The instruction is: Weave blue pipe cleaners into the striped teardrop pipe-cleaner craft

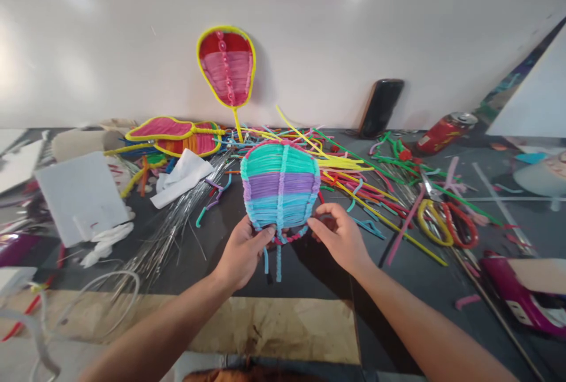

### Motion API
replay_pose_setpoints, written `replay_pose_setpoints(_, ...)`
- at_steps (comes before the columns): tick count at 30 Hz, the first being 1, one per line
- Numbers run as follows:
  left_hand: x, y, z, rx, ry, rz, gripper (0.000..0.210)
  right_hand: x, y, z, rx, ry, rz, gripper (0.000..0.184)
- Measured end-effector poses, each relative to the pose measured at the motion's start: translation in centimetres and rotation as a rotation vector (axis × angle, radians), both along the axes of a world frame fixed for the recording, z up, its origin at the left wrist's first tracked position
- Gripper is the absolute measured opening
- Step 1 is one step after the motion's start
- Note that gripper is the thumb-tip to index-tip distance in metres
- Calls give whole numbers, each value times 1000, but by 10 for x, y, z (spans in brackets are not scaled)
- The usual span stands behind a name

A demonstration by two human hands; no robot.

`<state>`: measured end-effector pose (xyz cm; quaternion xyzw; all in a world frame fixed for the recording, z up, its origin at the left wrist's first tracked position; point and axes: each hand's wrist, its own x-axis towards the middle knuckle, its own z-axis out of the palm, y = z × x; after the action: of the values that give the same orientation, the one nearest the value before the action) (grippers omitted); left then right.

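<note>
A fan-shaped panel of pipe cleaners (282,184) is held up over the table's middle. Its bands run green, purple and blue, with a braided strip down the centre and a pink edge showing at top and bottom. My left hand (244,249) grips its lower left edge, thumb on the front. At the lower right edge, my right hand (338,234) has its thumb and fingertips pinched on the rim. Blue pipe cleaner ends hang below the panel. The fingers behind it are hidden.
Loose pipe cleaners (354,184) lie behind the panel. A finished pink fan (227,69) leans on the wall. Right are a phone (382,108), a red can (446,132), scissors (435,223) and a magenta tool (517,293). Bare wires (177,208) and white card (82,196) lie left.
</note>
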<state>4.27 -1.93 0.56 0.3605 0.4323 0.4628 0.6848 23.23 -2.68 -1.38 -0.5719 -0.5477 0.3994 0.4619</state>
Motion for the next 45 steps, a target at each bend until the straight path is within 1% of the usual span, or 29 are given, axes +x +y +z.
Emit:
replay_pose_setpoints(1,1,0,-1,2,-8,2,28,0,-1,1,126,-100,-42,15)
replay_pose_setpoints(2,1,-1,-2,1,-14,9,29,-1,-3,3,266,-208,-47,9)
replay_pose_setpoints(3,2,-2,-3,-3,-19,20,29,-3,-5,5,405,-314,-10,4)
replay_pose_setpoints(4,3,-3,-4,-6,-22,31,28,-6,-7,7,523,-411,54,3)
replay_pose_setpoints(6,5,-5,-7,-4,-27,45,26,-13,-10,11,664,-579,169,7)
replay_pose_setpoints(8,5,-7,-10,5,-29,47,26,-18,-13,11,708,-704,198,8)
replay_pose_setpoints(9,5,-8,-10,12,-28,42,26,-20,-13,11,704,-741,194,8)
replay_pose_setpoints(11,5,-9,-11,37,-26,29,26,-22,-13,8,686,-751,196,10)
replay_pose_setpoints(17,4,-10,-10,119,36,9,25,-21,-13,4,614,-609,218,15)
replay_pose_setpoints(19,3,-10,-10,126,48,5,27,-21,-13,3,606,-595,221,17)
replay_pose_setpoints(22,2,-12,-11,120,35,-22,34,-20,-13,4,617,-627,231,19)
replay_pose_setpoints(24,2,-12,-10,123,35,-48,35,-19,-13,5,625,-667,230,18)
replay_pose_setpoints(28,4,-14,-5,169,85,-82,29,-18,-14,9,639,-754,199,17)
replay_pose_setpoints(31,6,-14,-2,200,141,-91,23,-19,-15,11,660,-816,208,19)
replay_pose_setpoints(33,6,-14,-2,191,158,-98,20,-19,-15,12,673,-846,218,20)
replay_pose_setpoints(36,6,-13,-4,147,129,-105,19,-19,-15,11,671,-855,219,19)
replay_pose_setpoints(39,6,-12,-7,91,75,-80,20,-20,-15,8,624,-792,216,16)
replay_pose_setpoints(41,6,-12,-9,64,49,-45,23,-21,-14,6,559,-691,205,16)
replay_pose_setpoints(45,6,-13,-8,73,59,-5,25,-21,-11,6,333,-422,165,12)
